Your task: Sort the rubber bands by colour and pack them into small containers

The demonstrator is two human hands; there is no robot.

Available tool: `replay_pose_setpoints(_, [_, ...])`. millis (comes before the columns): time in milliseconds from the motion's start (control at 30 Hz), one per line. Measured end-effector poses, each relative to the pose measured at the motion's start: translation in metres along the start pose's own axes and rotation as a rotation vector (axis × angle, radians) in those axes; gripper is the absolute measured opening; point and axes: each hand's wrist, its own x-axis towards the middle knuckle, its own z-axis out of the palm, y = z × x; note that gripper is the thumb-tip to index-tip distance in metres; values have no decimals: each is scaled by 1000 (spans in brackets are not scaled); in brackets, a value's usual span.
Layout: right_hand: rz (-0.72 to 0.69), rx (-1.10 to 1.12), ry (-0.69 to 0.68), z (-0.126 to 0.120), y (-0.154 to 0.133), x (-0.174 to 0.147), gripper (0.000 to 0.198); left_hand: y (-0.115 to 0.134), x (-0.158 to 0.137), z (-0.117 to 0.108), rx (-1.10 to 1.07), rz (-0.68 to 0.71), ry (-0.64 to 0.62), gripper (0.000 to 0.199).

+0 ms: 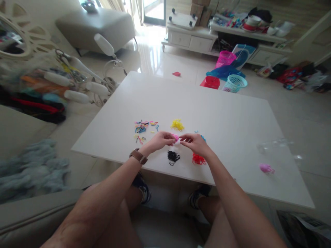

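Observation:
On the white low table (232, 113) lie small heaps of tiny elastic bands. My left hand (160, 140) and my right hand (195, 142) meet over a pink heap (176, 137), fingertips pinching at it. A black heap (173, 157) sits just below the hands. A red heap (198, 159) lies under my right wrist. A yellow heap (177, 124) is just beyond the hands. Mixed loose bands (142, 129) spread out to the left. A few blue bands (202, 137) peek out behind my right hand. My left wrist wears a brown watch.
A separate pink clump (266, 168) and a clear plastic bag (276, 144) lie at the table's right. Beyond the table stand baskets (234, 83) on the floor, a white cabinet (190, 38) and a grey sofa (95, 27). A cluttered rack (64, 82) is at left.

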Motion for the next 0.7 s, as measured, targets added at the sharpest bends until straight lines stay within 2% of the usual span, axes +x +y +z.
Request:
replay_pose_setpoints(200, [-33, -13, 8, 7, -1, 0, 14, -1, 0, 1, 29, 3, -21, 12])
replay_pose_setpoints(433, [-9, -30, -86, 4, 3, 0, 14, -1, 0, 0, 86, -36, -44, 20])
replay_pose_setpoints(700, [139, -94, -375, 4, 10, -5, 9, 4, -3, -1, 46, -36, -11, 23])
